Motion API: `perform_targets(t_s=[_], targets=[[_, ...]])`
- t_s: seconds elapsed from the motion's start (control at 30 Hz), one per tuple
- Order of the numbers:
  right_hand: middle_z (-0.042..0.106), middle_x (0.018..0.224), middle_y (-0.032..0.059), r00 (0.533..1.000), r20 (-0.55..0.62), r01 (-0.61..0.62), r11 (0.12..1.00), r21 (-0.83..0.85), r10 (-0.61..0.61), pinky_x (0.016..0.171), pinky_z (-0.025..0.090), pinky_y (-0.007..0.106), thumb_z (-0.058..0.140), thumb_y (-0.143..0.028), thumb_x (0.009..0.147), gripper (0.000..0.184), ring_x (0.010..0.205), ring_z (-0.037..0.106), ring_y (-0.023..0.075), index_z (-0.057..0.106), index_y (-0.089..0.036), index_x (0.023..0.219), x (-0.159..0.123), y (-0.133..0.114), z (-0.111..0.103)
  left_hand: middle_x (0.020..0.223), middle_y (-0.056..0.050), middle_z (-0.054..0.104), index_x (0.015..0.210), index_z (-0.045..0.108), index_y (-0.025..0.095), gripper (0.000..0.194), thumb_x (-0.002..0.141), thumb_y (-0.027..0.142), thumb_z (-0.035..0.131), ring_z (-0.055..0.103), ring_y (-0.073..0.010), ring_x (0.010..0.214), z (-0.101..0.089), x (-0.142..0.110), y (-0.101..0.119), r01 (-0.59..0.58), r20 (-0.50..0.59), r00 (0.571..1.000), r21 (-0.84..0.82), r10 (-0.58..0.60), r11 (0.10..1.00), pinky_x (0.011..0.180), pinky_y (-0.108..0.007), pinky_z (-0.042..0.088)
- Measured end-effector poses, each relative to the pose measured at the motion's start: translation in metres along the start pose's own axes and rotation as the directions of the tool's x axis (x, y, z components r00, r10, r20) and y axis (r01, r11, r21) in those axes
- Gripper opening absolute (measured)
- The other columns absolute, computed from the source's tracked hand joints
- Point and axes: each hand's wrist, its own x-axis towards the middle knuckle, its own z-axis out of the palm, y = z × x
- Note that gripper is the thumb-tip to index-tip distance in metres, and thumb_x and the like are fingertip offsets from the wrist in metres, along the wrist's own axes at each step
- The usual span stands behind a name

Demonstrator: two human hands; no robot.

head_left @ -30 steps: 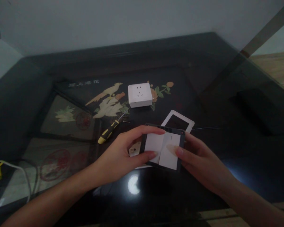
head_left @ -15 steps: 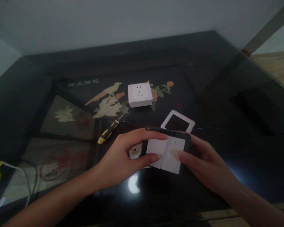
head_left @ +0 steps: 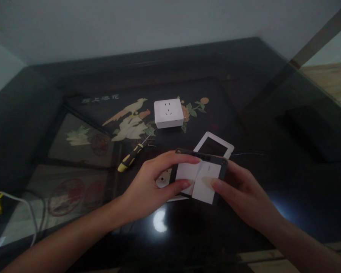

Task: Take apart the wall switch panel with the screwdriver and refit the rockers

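Observation:
Between my two hands a wall switch [head_left: 207, 182] is held up, with two white rockers set in a dark grey frame. My left hand [head_left: 147, 185] grips its left side, index finger along the top and thumb on the left rocker. On the other side my right hand [head_left: 241, 193] is closed round the edge, its thumb pressed on the right rocker. The two rockers stand at different tilts. Just behind lies a white cover frame [head_left: 230, 149] on the table. A white piece [head_left: 164, 178] with holes shows partly behind my left hand; the rest is hidden.
A white socket box [head_left: 168, 113] stands further back on the glossy dark table [head_left: 272, 125]. A yellow-and-black screwdriver [head_left: 130, 157] lies left of my hands, with small screws [head_left: 151, 143] by its shaft. A white cable [head_left: 25, 204] with a yellow tag runs at the left.
The switch has risen slightly and tilted in my hands, and the dark frame shows more below the left rocker. Both hands keep their hold.

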Motion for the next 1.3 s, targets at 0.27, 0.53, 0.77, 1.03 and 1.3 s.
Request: perform_targets(t_s=[0.27, 0.53, 0.77, 1.03, 1.3], targets=[[0.075, 0.109, -0.0039, 1.000, 0.010, 0.007, 1.000, -0.002, -0.007, 0.086, 0.058, 0.026, 0.072, -0.029, 0.085, 0.030, 0.094, 0.071, 0.0129, 0.070, -0.039, 0.112, -0.001, 0.001, 0.004, 0.117, 0.001, 0.071, 0.130, 0.056, 0.030, 0.052, 0.083, 0.016, 0.073, 0.069, -0.0129, 0.101, 0.002, 0.001, 0.012, 0.206, 0.006, 0.976, -0.369, -0.219, 0.906, 0.080, -0.016, 0.056], [0.074, 0.115, -0.0049, 0.999, 0.026, 0.023, 0.995, -0.098, -0.021, 0.084, 0.058, 0.020, 0.069, -0.022, 0.086, 0.035, 0.104, 0.071, 0.0141, 0.068, -0.037, 0.117, -0.003, -0.001, 0.009, 0.088, 0.001, 0.077, 0.097, 0.073, 0.020, 0.013, 0.083, 0.023, 0.074, 0.071, -0.0105, 0.076, 0.006, 0.002, 0.011, 0.263, -0.095, 0.940, -0.410, -0.327, 0.874, 0.065, -0.014, 0.056], [0.074, 0.116, -0.0031, 0.999, 0.003, 0.036, 0.993, -0.111, -0.036, 0.085, 0.059, 0.023, 0.070, -0.022, 0.085, 0.036, 0.107, 0.070, 0.0160, 0.068, -0.036, 0.118, -0.003, -0.001, 0.010, 0.094, 0.000, 0.076, 0.102, 0.070, 0.022, 0.015, 0.088, 0.025, 0.069, 0.071, -0.0116, 0.081, 0.004, 0.001, 0.012, 0.248, -0.064, 0.955, -0.363, -0.290, 0.898, 0.068, -0.016, 0.057], [0.073, 0.116, 0.0032, 0.996, -0.081, 0.030, 0.996, -0.081, -0.037, 0.093, 0.057, 0.037, 0.069, -0.033, 0.086, 0.034, 0.104, 0.069, 0.0197, 0.067, -0.030, 0.120, 0.000, 0.003, 0.002, 0.150, -0.005, 0.044, 0.143, 0.040, 0.034, 0.076, 0.079, 0.022, 0.078, 0.042, -0.0276, 0.137, -0.004, 0.000, 0.009, -0.004, 0.036, 0.999, 0.119, 0.000, 0.993, 0.113, -0.043, 0.040], [0.075, 0.106, 0.0023, 0.996, -0.081, -0.022, 0.999, 0.039, 0.025, 0.086, 0.059, 0.037, 0.071, -0.039, 0.083, 0.029, 0.091, 0.071, 0.0180, 0.071, -0.031, 0.111, 0.002, 0.000, 0.005, 0.143, 0.000, 0.051, 0.143, 0.040, 0.039, 0.073, 0.081, 0.021, 0.075, 0.054, -0.0228, 0.126, -0.006, 0.000, 0.011, 0.064, 0.119, 0.990, 0.097, -0.075, 0.993, 0.110, -0.040, 0.044]])
